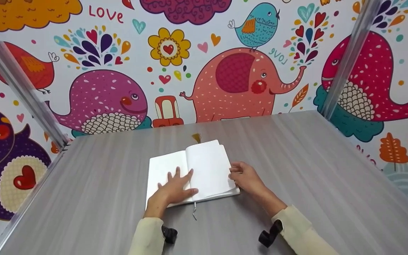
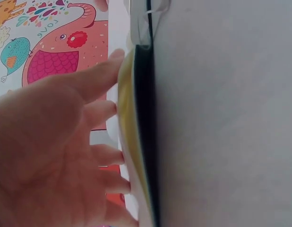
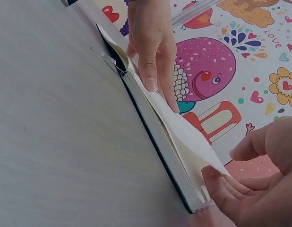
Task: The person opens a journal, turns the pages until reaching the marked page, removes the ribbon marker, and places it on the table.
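An open notebook with blank white pages (image 1: 207, 166) lies on the grey table. My left hand (image 1: 174, 189) rests spread across the left page near the spine, its thumb reaching over the fold. At the notebook's right edge is my right hand (image 1: 248, 179), fingers bent. In the right wrist view, a fingertip (image 3: 212, 176) touches the edge of a right-hand page (image 3: 184, 130), which bows up off the stack beneath. The right thumb (image 3: 245, 147) stands apart from that page. A thin ribbon bookmark (image 1: 194, 211) hangs from the bottom of the spine.
A small gold tassel (image 1: 197, 137) lies just beyond the notebook's top edge. The grey table (image 1: 101, 198) spreads around the notebook. Behind it stands a wall with printed cartoon animals (image 1: 232, 85), with metal posts (image 1: 349, 60) at the corners. Dark straps (image 1: 271, 233) circle both sleeves.
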A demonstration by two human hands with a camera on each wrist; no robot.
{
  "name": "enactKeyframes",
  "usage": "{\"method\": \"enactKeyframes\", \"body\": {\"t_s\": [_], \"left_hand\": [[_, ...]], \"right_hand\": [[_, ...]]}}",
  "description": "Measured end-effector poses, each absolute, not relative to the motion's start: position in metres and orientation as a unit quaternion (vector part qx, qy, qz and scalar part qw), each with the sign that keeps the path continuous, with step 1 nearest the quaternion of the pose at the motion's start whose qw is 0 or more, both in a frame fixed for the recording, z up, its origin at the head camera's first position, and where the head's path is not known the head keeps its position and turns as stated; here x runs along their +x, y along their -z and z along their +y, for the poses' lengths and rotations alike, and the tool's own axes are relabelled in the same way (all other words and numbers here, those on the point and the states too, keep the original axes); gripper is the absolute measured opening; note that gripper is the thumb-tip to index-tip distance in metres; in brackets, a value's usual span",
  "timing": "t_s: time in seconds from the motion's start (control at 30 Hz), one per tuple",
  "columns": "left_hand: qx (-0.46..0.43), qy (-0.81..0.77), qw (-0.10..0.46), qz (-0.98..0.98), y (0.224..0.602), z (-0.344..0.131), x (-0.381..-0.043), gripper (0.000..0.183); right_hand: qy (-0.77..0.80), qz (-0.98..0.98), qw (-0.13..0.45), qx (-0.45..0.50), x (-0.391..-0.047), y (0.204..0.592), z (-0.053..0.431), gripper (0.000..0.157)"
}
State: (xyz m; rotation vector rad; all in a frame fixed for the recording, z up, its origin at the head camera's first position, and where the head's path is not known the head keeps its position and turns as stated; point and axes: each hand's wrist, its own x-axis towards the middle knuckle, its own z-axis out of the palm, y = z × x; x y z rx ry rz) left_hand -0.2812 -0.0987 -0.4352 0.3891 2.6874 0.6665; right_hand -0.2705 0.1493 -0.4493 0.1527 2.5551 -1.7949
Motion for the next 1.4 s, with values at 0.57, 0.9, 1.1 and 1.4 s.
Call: {"method": "enactKeyframes", "body": {"t_s": [0.57, 0.9, 1.1, 1.4], "left_hand": [[0.121, -0.248, 0.171, 0.946, 0.4340, -0.0962, -0.2818, 0.075], [0.118, -0.253, 0.166, 0.946, 0.4351, -0.0963, -0.2809, 0.078], [0.122, -0.256, 0.158, 0.946, 0.4377, -0.0985, -0.2798, 0.077], [0.121, -0.259, 0.153, 0.946, 0.4388, -0.0997, -0.2799, 0.076]], "right_hand": [[0.574, 0.817, 0.029, 0.041, -0.2711, 0.4534, 0.1503, 0.057], [0.577, 0.815, 0.031, 0.042, -0.2696, 0.4542, 0.1489, 0.052], [0.598, 0.800, 0.033, 0.029, -0.2677, 0.4555, 0.1484, 0.050], [0.607, 0.794, 0.025, 0.024, -0.2670, 0.4568, 0.1475, 0.044]]}}
